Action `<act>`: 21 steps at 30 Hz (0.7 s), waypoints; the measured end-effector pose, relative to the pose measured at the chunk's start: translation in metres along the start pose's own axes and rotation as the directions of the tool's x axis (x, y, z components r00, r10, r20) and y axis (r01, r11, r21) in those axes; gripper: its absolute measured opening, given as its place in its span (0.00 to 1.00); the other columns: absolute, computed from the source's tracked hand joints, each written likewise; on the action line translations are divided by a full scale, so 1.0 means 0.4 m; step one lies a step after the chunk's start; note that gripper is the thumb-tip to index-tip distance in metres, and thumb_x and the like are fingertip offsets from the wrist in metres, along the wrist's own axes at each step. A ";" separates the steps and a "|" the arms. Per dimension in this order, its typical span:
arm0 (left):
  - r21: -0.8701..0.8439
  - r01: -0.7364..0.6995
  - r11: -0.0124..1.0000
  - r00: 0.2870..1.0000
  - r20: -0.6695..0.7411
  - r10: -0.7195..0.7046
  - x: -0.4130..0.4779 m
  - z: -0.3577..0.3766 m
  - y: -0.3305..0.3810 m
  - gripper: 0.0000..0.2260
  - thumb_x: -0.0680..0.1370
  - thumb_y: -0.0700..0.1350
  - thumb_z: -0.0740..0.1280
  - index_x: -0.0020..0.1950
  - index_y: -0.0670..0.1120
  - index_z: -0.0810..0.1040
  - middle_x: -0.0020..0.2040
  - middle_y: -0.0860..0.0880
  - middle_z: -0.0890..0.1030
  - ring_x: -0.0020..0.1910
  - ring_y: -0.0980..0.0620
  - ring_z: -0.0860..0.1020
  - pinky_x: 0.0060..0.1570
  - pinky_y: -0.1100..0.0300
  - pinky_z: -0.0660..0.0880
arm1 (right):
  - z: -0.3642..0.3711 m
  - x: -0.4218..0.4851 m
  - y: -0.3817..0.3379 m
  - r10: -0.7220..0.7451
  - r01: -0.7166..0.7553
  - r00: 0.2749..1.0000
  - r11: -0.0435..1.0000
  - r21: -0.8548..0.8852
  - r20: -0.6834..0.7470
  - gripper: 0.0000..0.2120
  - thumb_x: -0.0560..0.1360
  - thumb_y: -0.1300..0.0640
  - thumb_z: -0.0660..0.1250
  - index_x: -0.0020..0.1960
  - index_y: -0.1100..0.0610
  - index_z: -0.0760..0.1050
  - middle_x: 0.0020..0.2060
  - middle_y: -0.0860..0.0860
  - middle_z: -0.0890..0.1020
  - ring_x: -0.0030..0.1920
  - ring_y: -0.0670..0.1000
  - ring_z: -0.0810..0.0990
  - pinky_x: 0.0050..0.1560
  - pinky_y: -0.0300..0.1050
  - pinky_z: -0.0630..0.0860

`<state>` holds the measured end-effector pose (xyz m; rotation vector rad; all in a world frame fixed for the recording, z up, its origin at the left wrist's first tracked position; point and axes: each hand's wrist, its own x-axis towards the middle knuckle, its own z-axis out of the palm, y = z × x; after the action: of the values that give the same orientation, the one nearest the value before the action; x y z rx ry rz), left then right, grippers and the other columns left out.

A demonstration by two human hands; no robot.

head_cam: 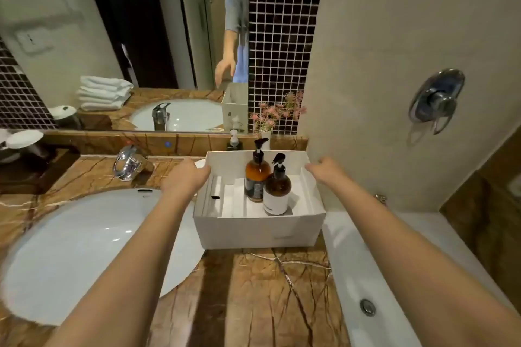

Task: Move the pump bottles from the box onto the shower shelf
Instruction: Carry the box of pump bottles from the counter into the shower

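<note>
A white cardboard box [253,229] stands open on the brown marble counter, right of the sink. Two amber pump bottles with black pumps stand upright inside it, touching. The taller one [256,174] is at the back and has a dark label. The nearer one [277,191] has a white label. My left hand [184,178] grips the box's left rim near the back corner, fingers curled over the edge. My right hand [328,169] holds the right rim the same way. No shower shelf is in view.
A white oval sink [84,250] and a chrome tap [128,163] lie to the left. Behind the box stand a small soap dispenser [234,142] and pink flowers [277,111]. A white bathtub edge [363,276] runs along the right, with a chrome shower valve [435,99] on the wall.
</note>
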<state>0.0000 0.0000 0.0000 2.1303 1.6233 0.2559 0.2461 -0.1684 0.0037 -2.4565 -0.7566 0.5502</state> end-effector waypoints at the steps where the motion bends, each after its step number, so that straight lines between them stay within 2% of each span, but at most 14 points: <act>1: 0.004 0.015 1.000 1.000 0.015 -0.015 0.006 0.009 -0.007 0.21 0.73 0.56 0.59 0.58 0.42 0.72 0.56 0.42 0.78 0.52 0.42 0.75 0.46 0.54 0.69 | 0.017 0.008 0.004 0.035 -0.034 0.999 0.999 -0.018 0.014 0.25 0.76 0.45 0.60 0.67 0.60 0.69 0.64 0.58 0.75 0.60 0.59 0.75 0.57 0.50 0.72; 3: -0.017 0.019 1.000 0.997 0.069 -0.017 0.027 0.035 -0.022 0.17 0.72 0.53 0.61 0.54 0.43 0.72 0.52 0.43 0.78 0.50 0.42 0.77 0.45 0.54 0.72 | 0.048 0.022 0.018 0.076 -0.075 0.997 0.996 -0.049 0.029 0.22 0.75 0.47 0.60 0.64 0.59 0.71 0.56 0.57 0.78 0.51 0.57 0.76 0.49 0.48 0.74; 5: -0.020 0.029 0.999 0.988 0.149 -0.026 0.041 0.063 -0.037 0.15 0.72 0.50 0.61 0.53 0.43 0.73 0.50 0.43 0.80 0.46 0.43 0.78 0.46 0.53 0.76 | 0.079 0.030 0.034 0.104 -0.100 0.993 0.992 -0.080 0.048 0.19 0.75 0.50 0.61 0.62 0.59 0.72 0.51 0.56 0.77 0.45 0.55 0.74 0.45 0.45 0.72; 7: -0.009 0.013 1.000 0.985 0.173 -0.012 0.057 0.089 -0.052 0.14 0.72 0.48 0.61 0.54 0.42 0.74 0.49 0.43 0.79 0.44 0.43 0.78 0.44 0.53 0.76 | 0.101 0.039 0.047 0.111 -0.106 0.993 0.987 -0.122 0.038 0.18 0.75 0.53 0.61 0.62 0.60 0.72 0.51 0.56 0.77 0.45 0.55 0.73 0.44 0.45 0.71; 10: -0.017 -0.007 1.000 0.987 0.163 0.010 0.072 0.125 -0.066 0.12 0.73 0.42 0.60 0.55 0.41 0.75 0.46 0.44 0.76 0.43 0.44 0.74 0.40 0.55 0.73 | 0.114 0.046 0.065 0.115 -0.115 0.993 0.972 -0.203 -0.014 0.13 0.76 0.58 0.59 0.59 0.60 0.73 0.44 0.54 0.74 0.43 0.56 0.74 0.42 0.45 0.71; 13: 0.018 -0.055 0.998 0.992 0.114 0.052 0.075 0.142 -0.069 0.10 0.73 0.39 0.59 0.51 0.40 0.76 0.43 0.44 0.75 0.41 0.44 0.72 0.37 0.55 0.68 | 0.117 0.051 0.077 0.070 -0.079 0.997 0.963 -0.258 -0.045 0.12 0.76 0.61 0.58 0.57 0.62 0.74 0.43 0.55 0.74 0.43 0.56 0.73 0.42 0.46 0.71; 18: 0.080 -0.096 0.992 0.993 0.081 0.089 0.075 0.144 -0.062 0.03 0.73 0.38 0.59 0.43 0.41 0.71 0.34 0.46 0.71 0.39 0.44 0.72 0.34 0.56 0.66 | 0.124 0.043 0.077 0.026 -0.052 0.995 0.954 -0.295 -0.092 0.10 0.77 0.63 0.57 0.53 0.62 0.75 0.42 0.55 0.74 0.42 0.57 0.74 0.41 0.46 0.71; 21: 0.083 -0.099 0.992 0.994 0.063 0.094 0.080 0.147 -0.062 0.03 0.73 0.38 0.59 0.43 0.41 0.71 0.35 0.46 0.72 0.40 0.44 0.73 0.32 0.56 0.65 | 0.123 0.044 0.080 0.016 -0.047 0.994 0.956 -0.290 -0.107 0.09 0.77 0.63 0.57 0.50 0.62 0.75 0.40 0.55 0.74 0.41 0.56 0.74 0.39 0.45 0.70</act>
<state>0.0118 0.0218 -0.0669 2.2622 1.5257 0.1538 0.2475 -0.1636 -0.0576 -2.7486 -0.8067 0.3367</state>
